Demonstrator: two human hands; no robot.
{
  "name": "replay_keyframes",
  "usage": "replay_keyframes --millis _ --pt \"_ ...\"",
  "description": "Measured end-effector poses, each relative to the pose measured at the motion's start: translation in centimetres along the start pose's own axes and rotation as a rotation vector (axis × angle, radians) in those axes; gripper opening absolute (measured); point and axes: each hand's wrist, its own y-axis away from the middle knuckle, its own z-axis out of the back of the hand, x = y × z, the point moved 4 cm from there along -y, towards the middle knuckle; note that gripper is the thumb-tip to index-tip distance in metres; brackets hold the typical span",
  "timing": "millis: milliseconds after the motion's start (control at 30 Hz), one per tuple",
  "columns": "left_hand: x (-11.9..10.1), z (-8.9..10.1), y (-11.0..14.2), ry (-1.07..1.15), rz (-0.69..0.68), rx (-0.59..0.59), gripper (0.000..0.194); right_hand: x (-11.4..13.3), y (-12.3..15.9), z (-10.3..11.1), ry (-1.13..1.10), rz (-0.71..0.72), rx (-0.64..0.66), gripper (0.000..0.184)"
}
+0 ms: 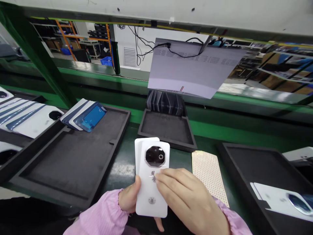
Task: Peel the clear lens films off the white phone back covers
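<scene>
A white phone back cover (149, 186) with a black octagonal camera window (155, 156) and small dark print faces up at me, held upright above the bench. Behind it, shifted to the left, shows the edge of a second white panel (138, 153). My left hand (130, 196) is closed round both from the left and below, its thumb at the left edge and a fingertip showing under the bottom. Across the cover's right half lies my right hand (187, 197), fingers stretched out and flat near the print. Its thumb is hidden.
A black tray (161, 126) at the back holds a row of dark sheets (165, 103). Left, another tray (70, 163) carries panels and a blue-filmed piece (94, 117). A dotted sticker sheet (209, 173) and a right tray (251, 160) flank my right hand. A monitor (190, 71) hangs above.
</scene>
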Motion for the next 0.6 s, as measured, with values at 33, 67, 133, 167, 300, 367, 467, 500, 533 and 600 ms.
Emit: replay_keyframes --millis 33,67,133,167,300,367,467,500,533,600 --pt "-0.11 -0.21 -0.01 0.006 0.001 0.027 0.081 -0.01 0.01 -0.01 0.001 -0.001 -0.005 0.034" --pt "-0.22 -0.42 -0.03 0.012 0.001 0.052 0.079 -0.01 0.02 -0.03 0.004 -0.002 -0.007 0.034" --pt "-0.45 -0.69 -0.08 0.022 -0.007 0.084 0.077 0.0 0.03 -0.09 0.011 -0.007 -0.006 0.036" --pt "-0.52 -0.77 -0.12 0.021 -0.01 0.091 0.077 0.01 0.03 -0.14 0.015 -0.01 0.0 0.037" --pt "-0.48 -0.71 -0.15 -0.004 0.006 0.072 0.08 0.11 0.02 -0.29 0.022 -0.009 0.026 0.038" --pt "-0.33 -0.59 -0.12 -0.007 0.028 0.051 0.081 0.08 0.07 -0.37 0.032 -0.01 0.03 0.036" --pt "-0.19 -0.49 -0.15 -0.005 0.049 0.028 0.082 -0.15 0.15 -0.54 0.052 -0.014 0.03 0.032" --pt "-0.19 -0.5 -0.2 -0.006 0.048 0.026 0.083 -0.25 0.17 -0.61 0.054 -0.012 0.029 0.03" --pt "-0.23 -0.54 -0.25 -0.006 0.045 0.026 0.083 -0.35 0.18 -0.67 0.052 -0.008 0.024 0.028" --pt "-0.34 -0.67 -0.37 -0.005 0.037 0.032 0.083 -0.52 0.21 -0.75 0.045 -0.003 0.008 0.024"
